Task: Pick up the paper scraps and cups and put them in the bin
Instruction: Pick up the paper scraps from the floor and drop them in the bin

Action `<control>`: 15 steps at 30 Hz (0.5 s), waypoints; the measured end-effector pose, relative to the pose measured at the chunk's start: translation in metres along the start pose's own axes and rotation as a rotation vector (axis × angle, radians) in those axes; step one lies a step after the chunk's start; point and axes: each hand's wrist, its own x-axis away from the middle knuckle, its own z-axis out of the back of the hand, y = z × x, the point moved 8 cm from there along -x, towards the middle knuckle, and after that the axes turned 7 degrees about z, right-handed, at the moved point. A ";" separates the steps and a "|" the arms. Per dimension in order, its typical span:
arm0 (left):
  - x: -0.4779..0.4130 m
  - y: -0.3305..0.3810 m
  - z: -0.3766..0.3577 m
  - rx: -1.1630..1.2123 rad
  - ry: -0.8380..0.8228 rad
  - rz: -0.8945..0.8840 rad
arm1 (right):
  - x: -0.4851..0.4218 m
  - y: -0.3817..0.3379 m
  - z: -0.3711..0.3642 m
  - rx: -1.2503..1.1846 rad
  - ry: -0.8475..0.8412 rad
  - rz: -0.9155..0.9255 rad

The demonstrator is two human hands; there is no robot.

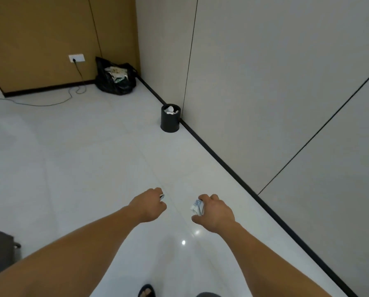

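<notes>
The grip of the right hand (214, 212) is clenched round a crumpled paper scrap (197, 207), white with blue print, held above the floor (82, 157); the grip of the left hand (150, 203) is curled tight on a small scrap (162, 196), only its edge showing; the black bin (170, 123) stands well ahead against the wall (254, 93), white paper (170, 109) inside.

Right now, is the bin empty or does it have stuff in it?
Not empty: white paper shows inside the open top of the bin. How deep it goes, I cannot tell.
</notes>
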 end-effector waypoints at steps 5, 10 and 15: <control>-0.088 -0.012 0.055 -0.005 0.003 0.043 | -0.096 -0.026 0.028 0.004 -0.029 0.049; -0.193 -0.004 0.102 0.006 0.015 0.063 | -0.216 -0.028 0.066 0.026 -0.028 0.082; -0.293 -0.002 0.165 0.030 0.039 0.135 | -0.341 -0.035 0.119 0.017 -0.021 0.113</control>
